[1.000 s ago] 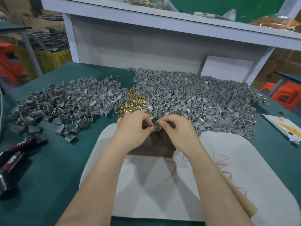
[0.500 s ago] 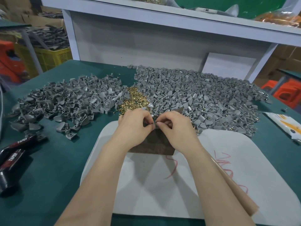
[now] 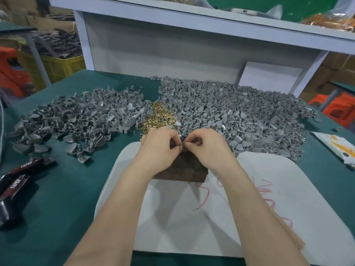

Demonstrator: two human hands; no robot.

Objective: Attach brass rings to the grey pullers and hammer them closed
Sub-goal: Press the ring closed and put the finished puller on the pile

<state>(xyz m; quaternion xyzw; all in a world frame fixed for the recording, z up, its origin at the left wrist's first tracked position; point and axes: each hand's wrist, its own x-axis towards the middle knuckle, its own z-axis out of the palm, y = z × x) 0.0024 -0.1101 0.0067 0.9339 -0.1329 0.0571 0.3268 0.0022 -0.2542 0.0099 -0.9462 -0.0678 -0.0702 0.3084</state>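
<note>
My left hand and my right hand meet fingertip to fingertip above a dark brown block. Between the pinching fingers sits a small grey puller, mostly hidden; whether a brass ring is on it I cannot tell. A heap of brass rings lies just beyond my left hand. Grey pullers form one pile at the left and a larger pile at the right.
The block stands on a white board with red scribbles, on a green table. A black tool marked TAPER lies at the left edge, a white packet at the right. A grey shelf unit rises behind.
Both hands stay pinched together over the block, with only small finger shifts. The view has tilted slightly, nothing else moved.
</note>
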